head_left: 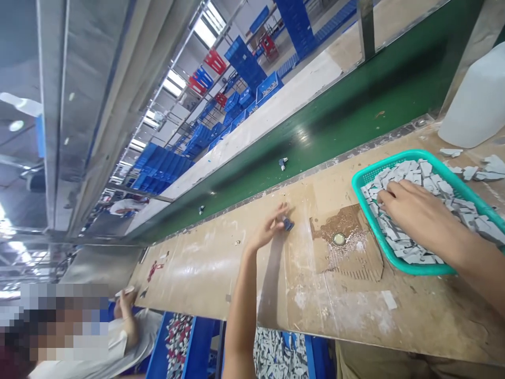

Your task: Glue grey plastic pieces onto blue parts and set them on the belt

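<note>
A small blue part is pinched at the fingertips of the left hand above the worn wooden bench, just short of the green conveyor belt, while the right hand is laid, fingers curled, upon grey pieces in the teal basket.

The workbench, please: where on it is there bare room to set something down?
The workbench is bare between the left hand and the co-worker's hand, and along the near edge below the torn patch. It is crowded at the teal basket, where the right hand rests on grey pieces.
</note>
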{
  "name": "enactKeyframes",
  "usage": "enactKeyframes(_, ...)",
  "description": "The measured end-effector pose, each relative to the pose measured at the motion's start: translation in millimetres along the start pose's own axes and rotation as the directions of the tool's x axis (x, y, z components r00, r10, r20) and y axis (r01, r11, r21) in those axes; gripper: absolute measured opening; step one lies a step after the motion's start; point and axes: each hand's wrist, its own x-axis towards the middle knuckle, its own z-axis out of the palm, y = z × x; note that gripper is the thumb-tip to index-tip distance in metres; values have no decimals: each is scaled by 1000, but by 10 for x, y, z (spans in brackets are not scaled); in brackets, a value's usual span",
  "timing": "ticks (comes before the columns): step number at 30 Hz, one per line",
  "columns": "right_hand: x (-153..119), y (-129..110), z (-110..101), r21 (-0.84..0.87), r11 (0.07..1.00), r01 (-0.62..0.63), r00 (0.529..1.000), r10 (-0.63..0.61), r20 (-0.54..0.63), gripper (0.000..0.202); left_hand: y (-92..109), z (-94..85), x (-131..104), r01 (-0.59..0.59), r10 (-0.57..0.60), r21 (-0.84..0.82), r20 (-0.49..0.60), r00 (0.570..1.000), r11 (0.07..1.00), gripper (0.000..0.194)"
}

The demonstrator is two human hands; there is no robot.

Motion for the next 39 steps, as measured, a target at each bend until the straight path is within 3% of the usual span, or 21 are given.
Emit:
enactKeyframes(2, 0, 7, 52, -26, 1000, 0, 1000, -1, -24, 35, -36, 91, -182, -26, 25, 6, 101, 995, 1000, 51)
enactKeyframes(3, 4, 2, 62, -40, 999, -4, 1000, 3, -29, 35, -48, 139, -227, -23, 22, 15, 88, 996, 1000, 48)
enactKeyframes(5, 13, -16, 50, -54, 998, -10, 1000, 8, -27, 33, -60, 235, -257, -15, 14, -32, -31, 999, 999, 38)
enactKeyframes(8, 23, -36, -18, -41, 999, 6, 1000, -6, -13, 32, -37, 381, -242, -42, -23, -303, -209, 978, 952, 32)
enactKeyframes(12, 38, -12, -109, 118, 993, 13, 996, -3, -84, 36, 135, 582, -257, -88, -108, -571, -301, 948, 816, 68)
enactKeyframes(14, 56, 1, -144, 259, 965, -47, 994, 71, -82, 35, 304, 668, -275, -97, -163, -753, -263, 951, 651, 69)
enactKeyframes(16, 81, 3, -184, 372, 922, -106, 986, 147, -83, 32, 502, 730, -283, -73, -206, -928, -157, 966, 366, 55)
enactKeyframes(18, 109, -4, -237, 463, 877, -127, 975, 195, -103, 29, 680, 769, -273, -36, -183, -993, -56, 981, 109, 42)
enactKeyframes(19, 123, -9, -269, 512, 847, -142, 970, 223, -100, 27, 748, 785, -261, -29, -152, -998, -38, 988, 56, 39)
enactKeyframes(21, 146, -28, -344, 635, 748, -193, 959, 282, -40, 23, 829, 826, -230, -53, -90, -998, -57, 994, 40, 40)
enactKeyframes(25, 176, -151, -504, 807, 506, -305, 945, 265, 191, 29, 799, 959, -169, -135, -39, -982, -141, 989, 133, 49)
enactKeyframes(28, 199, -364, -560, 811, 454, -369, 929, 171, 327, 40, 704, 1058, -157, -165, -24, -963, -174, 984, 215, 55)
enactKeyframes(30, 221, -542, -538, 797, 505, -331, 942, 128, 311, 38, 657, 1090, -165, -176, -36, -955, -190, 981, 238, 53)
enactKeyframes(35, 261, -894, -346, 477, 876, -72, 990, 6, 139, 30, 646, 1053, -166, -175, -116, -977, -189, 975, 120, 40)
enactKeyframes(39, 228, -1006, -250, 256, 966, 39, 995, -62, 81, 33, 641, 1041, -141, -204, -97, -977, -209, 973, 52, 34)
